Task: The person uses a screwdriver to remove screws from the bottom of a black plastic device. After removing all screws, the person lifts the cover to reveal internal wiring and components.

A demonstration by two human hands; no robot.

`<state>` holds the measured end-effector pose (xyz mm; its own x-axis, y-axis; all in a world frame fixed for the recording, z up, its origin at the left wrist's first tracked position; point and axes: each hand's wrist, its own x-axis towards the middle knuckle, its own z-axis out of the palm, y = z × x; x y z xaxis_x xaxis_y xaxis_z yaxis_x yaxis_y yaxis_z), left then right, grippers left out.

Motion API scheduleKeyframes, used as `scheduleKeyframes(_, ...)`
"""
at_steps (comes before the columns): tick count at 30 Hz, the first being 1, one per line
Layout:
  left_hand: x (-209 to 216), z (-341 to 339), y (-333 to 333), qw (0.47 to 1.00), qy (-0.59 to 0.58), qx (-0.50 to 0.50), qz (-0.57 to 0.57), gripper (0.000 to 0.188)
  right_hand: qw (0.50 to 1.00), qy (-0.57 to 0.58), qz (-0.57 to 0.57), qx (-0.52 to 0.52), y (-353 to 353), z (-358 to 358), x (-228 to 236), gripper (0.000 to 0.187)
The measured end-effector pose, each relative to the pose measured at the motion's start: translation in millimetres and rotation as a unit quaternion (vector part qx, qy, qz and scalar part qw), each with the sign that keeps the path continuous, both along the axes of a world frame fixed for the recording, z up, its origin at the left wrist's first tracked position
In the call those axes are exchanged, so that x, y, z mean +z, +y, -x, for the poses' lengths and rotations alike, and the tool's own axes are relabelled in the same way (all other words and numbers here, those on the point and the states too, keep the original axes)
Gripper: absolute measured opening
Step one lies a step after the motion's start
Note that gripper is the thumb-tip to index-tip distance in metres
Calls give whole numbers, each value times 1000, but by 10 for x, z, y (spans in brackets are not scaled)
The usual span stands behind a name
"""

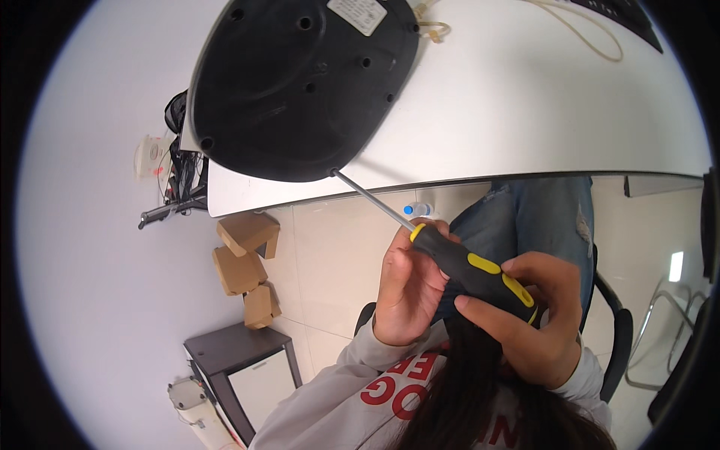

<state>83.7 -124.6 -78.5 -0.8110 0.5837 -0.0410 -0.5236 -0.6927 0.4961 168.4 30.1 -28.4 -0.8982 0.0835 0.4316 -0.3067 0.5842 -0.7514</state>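
A screwdriver (465,259) with a black and yellow handle slants up to the left. My right hand (536,315) grips the rear of the handle between thumb and fingers. Around the front of the handle, by the yellow collar, curl the fingers of my left hand (409,289); its thumb stands off to the side, and part of its grip is hidden. The tip of the metal shaft meets a hole at the lower edge of a black plastic base (277,124). This rounded base has several recessed screw holes and a white label (358,15). It tilts up over the table edge.
The white table (540,112) carries a beige cable (600,54) and a dark device (626,16) at the far right. Below are cardboard boxes (238,268), a water bottle (418,210), and a dark cabinet (236,349). A chair armrest (619,322) stands at my right.
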Motion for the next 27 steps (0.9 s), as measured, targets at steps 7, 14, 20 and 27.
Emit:
scheduleKeyframes(7,154,-9,6,993,-23,5,115,37,998,-43,46,-7,-5,87,106,43)
scheduleKeyframes(14,66,6,-28,995,-18,2,96,46,992,-120,50,-12,-19,9,31,44)
scheduleKeyframes(20,153,13,11,998,4,-6,64,46,999,-40,-30,-10,-27,9,-30,42)
scheduleKeyframes(27,135,28,-46,998,16,-27,55,30,996,-63,31,58,-18,-19,-86,41)
